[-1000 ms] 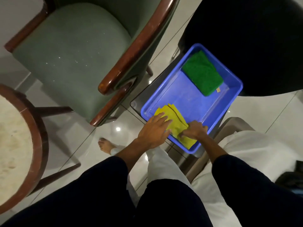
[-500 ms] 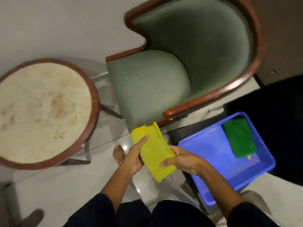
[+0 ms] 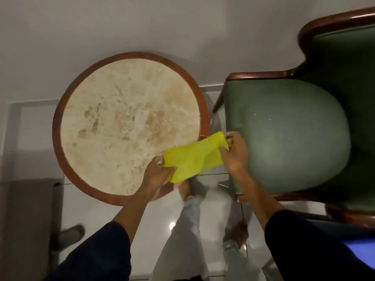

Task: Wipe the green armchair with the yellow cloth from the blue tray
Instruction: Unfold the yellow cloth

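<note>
The yellow cloth hangs stretched between both hands, in the air between the round table and the chair. My left hand pinches its lower left end. My right hand grips its upper right end, just in front of the seat's left edge. The green armchair fills the right side, its seat cushion speckled with pale crumbs and its frame of dark wood. Only a corner of the blue tray shows at the lower right, behind my right sleeve.
A round stone-topped table with a red-brown wooden rim stands left of the chair, close to my left hand. My legs and bare feet are on the glossy white tiles below. A grey piece of furniture sits at the lower left.
The cloth came out of the blue tray and both hands carried it left and spread it wider. My view swung left, so the table is now central and the tray almost out of view.
</note>
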`<state>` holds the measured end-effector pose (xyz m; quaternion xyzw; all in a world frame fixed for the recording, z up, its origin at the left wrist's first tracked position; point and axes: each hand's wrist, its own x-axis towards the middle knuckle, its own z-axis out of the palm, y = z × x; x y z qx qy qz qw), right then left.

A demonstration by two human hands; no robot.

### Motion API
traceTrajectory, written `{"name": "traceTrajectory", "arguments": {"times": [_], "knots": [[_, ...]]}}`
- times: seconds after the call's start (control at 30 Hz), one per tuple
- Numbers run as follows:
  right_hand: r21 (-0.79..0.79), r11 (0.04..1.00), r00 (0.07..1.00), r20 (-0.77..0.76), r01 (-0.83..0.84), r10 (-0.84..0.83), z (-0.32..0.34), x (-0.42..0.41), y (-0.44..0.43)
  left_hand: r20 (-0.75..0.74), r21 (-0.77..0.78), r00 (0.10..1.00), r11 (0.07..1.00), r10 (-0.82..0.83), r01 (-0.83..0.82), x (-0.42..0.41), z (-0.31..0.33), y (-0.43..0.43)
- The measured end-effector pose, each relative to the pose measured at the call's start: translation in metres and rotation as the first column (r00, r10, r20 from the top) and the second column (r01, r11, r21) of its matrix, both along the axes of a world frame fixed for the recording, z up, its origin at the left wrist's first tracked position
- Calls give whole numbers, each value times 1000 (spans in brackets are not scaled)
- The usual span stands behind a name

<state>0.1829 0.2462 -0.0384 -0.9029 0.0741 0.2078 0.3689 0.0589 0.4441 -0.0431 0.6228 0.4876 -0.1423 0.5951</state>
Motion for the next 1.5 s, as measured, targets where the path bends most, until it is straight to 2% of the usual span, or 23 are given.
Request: {"name": "traceTrajectory", "arguments": {"times": [0.03,0.07,0.13,0.2,0.27,0.3,0.37,0.43,0.5,0.57,0.7,0.77,0.87,0.93,1.07,1.13,1.2,1.3,1.37,1.43,1.5], "knots": [[-131,991,998,56,-29,37,-11,4,16,-47,202,991,970,-127,134,9,-8,15],[-235,972,993,106,-22,48,-22,0,31,-95,402,976,889,-196,218,16,-16,31],[-295,955,993,114,40,-6,-41,-21,63,-99,682,961,686,-257,253,32,-29,64],[-286,955,996,-13,84,-92,-61,-42,101,-136,814,923,490,-359,311,52,-48,93],[-304,943,983,-78,134,-165,-78,-46,129,-266,844,835,302,-481,443,68,-72,112],[-329,931,979,-68,159,-191,-85,-39,139,-325,827,801,258,-503,499,73,-84,119],[-393,905,986,28,164,-166,-95,-13,148,-374,806,788,248,-489,537,75,-105,128],[-433,898,991,132,79,-23,-103,22,147,-383,833,809,211,-446,512,69,-120,127],[-464,885,970,190,-48,152,-113,66,150,-372,875,826,136,-424,464,66,-132,128],[-464,871,943,190,-160,274,-118,107,167,-361,900,834,79,-418,429,66,-135,131],[-520,804,862,225,-289,455,-118,138,217,-304,933,854,50,-422,356,65,-137,128],[-532,737,766,231,-416,600,-118,120,232,-273,933,864,104,-423,345,65,-136,129],[-516,639,610,254,-571,751,-120,73,227,-224,889,875,278,-430,364,66,-132,131],[-484,636,571,297,-601,765,-120,48,208,-234,878,872,291,-431,380,67,-128,131],[-482,633,552,319,-605,771,-115,33,139,-274,900,854,195,-442,390,67,-120,128],[-479,628,558,300,-613,774,-107,42,106,-294,917,823,99,-487,386,66,-118,124],[-442,702,639,309,-559,704,-95,56,71,-280,933,735,4,-617,359,77,-115,106],[-266,903,849,328,-338,414,-70,83,16,-208,948,628,4,-750,319,119,-113,52],[-214,965,939,273,-155,211,-50,98,-31,-192,941,564,12,-804,337,151,-109,6],[-254,967,943,327,29,58,-35,108,-80,-198,921,483,6,-853,389,180,-107,-29],[-354,908,912,406,224,-66,-30,113,-129,-245,893,440,-24,-864,450,206,-111,-48]]}}
